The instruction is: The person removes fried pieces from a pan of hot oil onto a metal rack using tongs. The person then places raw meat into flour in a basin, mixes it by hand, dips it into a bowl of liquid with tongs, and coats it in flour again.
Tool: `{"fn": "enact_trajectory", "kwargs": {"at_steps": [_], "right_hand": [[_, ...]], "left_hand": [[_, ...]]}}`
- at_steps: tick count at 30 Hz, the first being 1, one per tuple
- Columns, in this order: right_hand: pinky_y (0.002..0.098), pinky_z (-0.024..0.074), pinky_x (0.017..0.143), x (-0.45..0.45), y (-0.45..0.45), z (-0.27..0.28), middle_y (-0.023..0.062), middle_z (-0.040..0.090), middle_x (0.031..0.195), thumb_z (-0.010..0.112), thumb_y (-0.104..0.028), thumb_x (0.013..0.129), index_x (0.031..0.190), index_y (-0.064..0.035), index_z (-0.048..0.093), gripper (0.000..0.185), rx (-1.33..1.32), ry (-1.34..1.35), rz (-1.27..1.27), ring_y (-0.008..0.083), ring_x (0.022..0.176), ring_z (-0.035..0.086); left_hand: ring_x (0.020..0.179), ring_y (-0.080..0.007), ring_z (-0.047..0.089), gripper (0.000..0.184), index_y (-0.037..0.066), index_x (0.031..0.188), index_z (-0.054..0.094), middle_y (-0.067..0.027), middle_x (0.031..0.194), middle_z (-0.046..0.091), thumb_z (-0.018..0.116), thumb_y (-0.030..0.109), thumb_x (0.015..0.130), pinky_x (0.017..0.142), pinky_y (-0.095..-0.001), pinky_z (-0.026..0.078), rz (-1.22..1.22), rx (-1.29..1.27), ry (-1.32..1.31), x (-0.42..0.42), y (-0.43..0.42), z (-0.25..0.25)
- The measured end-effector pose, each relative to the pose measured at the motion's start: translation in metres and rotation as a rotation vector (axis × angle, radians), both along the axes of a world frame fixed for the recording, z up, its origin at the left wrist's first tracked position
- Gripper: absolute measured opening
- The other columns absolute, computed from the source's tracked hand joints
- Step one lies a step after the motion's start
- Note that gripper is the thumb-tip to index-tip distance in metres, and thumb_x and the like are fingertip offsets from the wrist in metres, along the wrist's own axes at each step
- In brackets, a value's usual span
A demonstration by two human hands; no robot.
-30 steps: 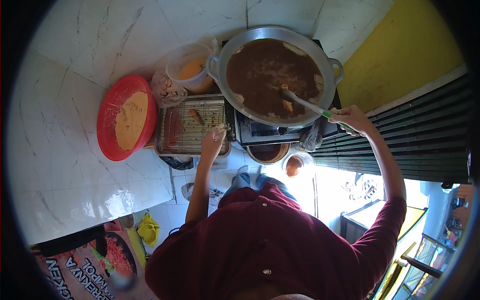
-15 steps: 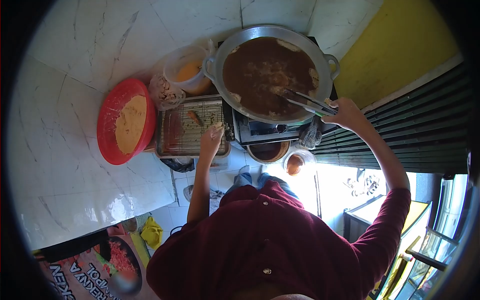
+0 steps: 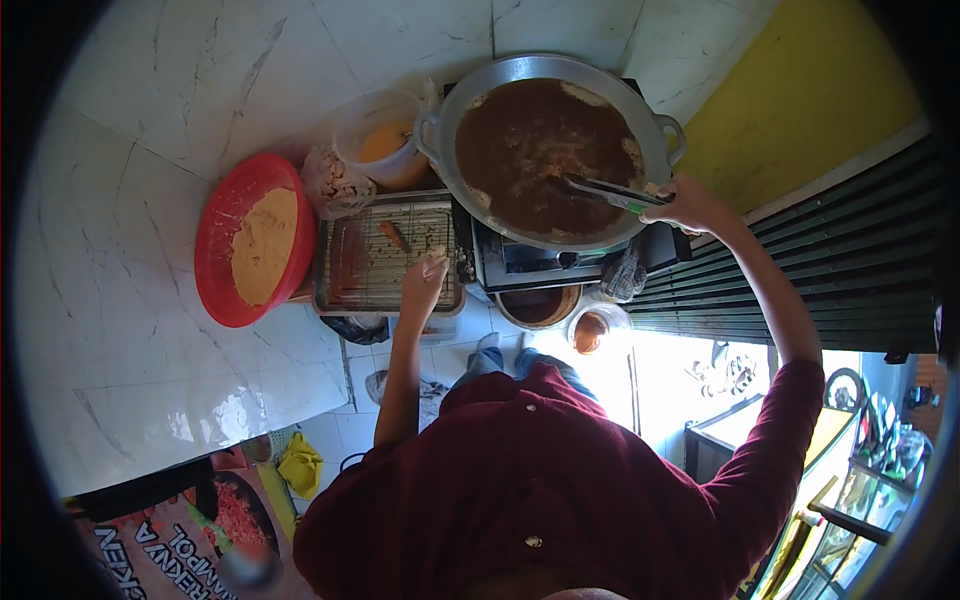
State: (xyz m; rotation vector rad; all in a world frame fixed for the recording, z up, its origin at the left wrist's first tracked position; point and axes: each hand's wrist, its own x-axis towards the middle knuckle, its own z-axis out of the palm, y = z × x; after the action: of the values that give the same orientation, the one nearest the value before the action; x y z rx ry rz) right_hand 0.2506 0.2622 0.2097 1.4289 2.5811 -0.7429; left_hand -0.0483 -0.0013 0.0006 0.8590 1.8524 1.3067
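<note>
the right hand [image 3: 685, 207] is clamped on the tongs [image 3: 605, 191], whose far ends dip into the brown liquid [image 3: 510, 125] in the wide metal pan [image 3: 656, 150]; a small orange-brown piece [image 3: 552, 172] shows just beside the tips, though whether they grip it i cannot tell. the left hand [image 3: 425, 282] is over the near right part of the rack tray [image 3: 318, 268], its fingers drawn together; whether anything is between them i cannot tell. the cooking looks partway along: one browned piece [image 3: 392, 235] lies on the rack, apart from the left hand, while pale pieces [image 3: 583, 93] sit at the edge of the liquid, seemingly not yet lifted out. at the left, the red basin [image 3: 210, 270] holds plenty of pale coating [image 3: 264, 245], and the clear bag [image 3: 333, 187] beyond the tray holds pinkish lumps, apparently untreated.
</note>
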Motion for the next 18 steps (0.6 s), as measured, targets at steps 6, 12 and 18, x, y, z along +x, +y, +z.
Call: {"fn": "enact_trajectory", "kwargs": {"at_steps": [6,12,18], "right_hand": [[0.0194,0.0299,0.033,0.029,0.012,0.007,-0.0002,0.047,0.047,0.07,-0.035,0.069,0.078,-0.0016,0.067,0.035,-0.457,0.185,-0.137,0.0054,0.036,0.041],[0.0187,0.0292,0.03,0.049,0.01,-0.001,0.0003,0.048,0.047,0.065,-0.035,0.075,0.085,-0.0027,0.066,0.034,-0.523,0.166,-0.333,0.0061,0.033,0.041],[0.0195,0.0298,0.031,0.07,-0.008,0.003,0.0006,0.049,0.046,0.066,-0.032,0.076,0.088,-0.0021,0.066,0.032,-0.509,0.165,-0.236,0.0056,0.035,0.041]], "left_hand": [[0.101,-0.0172,0.056,0.032,-0.006,0.112,0.049,-0.0136,0.106,0.058,0.053,0.012,0.086,0.087,-0.0253,0.042,-0.023,0.02,0.007,-0.003,-0.001,-0.001],[0.1,-0.0168,0.056,0.032,-0.006,0.112,0.049,-0.014,0.107,0.058,0.053,0.012,0.086,0.087,-0.0249,0.042,-0.028,-0.003,0.034,-0.003,0.003,-0.004],[0.1,-0.0167,0.056,0.033,-0.007,0.112,0.049,-0.0143,0.107,0.058,0.053,0.013,0.086,0.087,-0.0253,0.042,-0.048,-0.007,0.032,-0.002,0.005,-0.002]]}}
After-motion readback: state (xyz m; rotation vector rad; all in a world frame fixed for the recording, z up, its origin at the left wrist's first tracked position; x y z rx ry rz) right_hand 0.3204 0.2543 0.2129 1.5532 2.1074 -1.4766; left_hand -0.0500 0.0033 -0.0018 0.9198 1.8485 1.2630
